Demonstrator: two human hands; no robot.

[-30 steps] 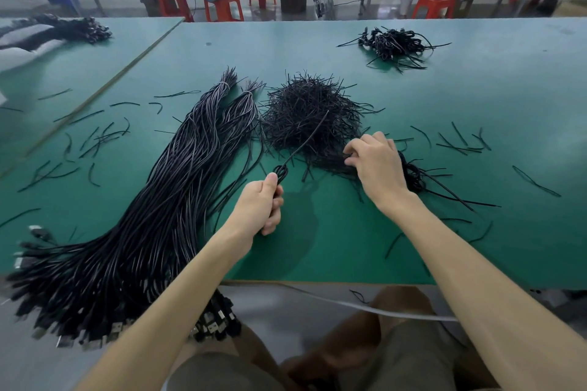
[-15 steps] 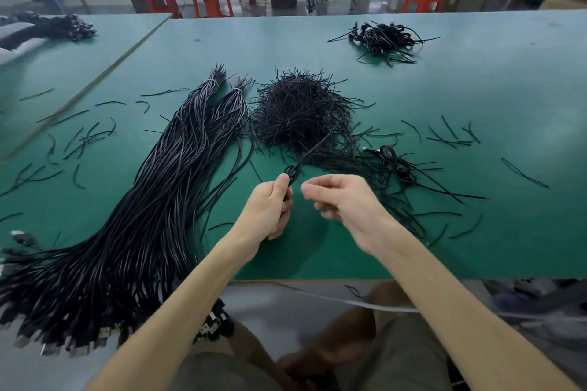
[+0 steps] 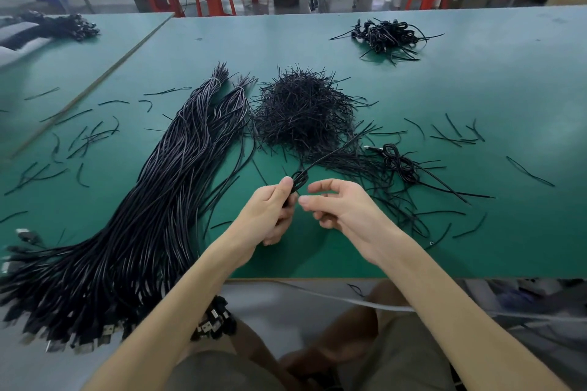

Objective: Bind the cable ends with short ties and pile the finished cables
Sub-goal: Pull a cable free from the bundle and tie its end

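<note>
Pinching looped cable (image 3: 300,179) in left hand (image 3: 270,214), right hand (image 3: 344,211) curled beside

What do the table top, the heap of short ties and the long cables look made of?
Table top: green matte mat, probably rubber or vinyl, judging by its soft, diffuse sheen. Short ties: thin black strands that keep their bends, likely plastic-coated wire. Long cables: glossy black plastic sheath, with silvery metal plugs at the near ends.
</note>
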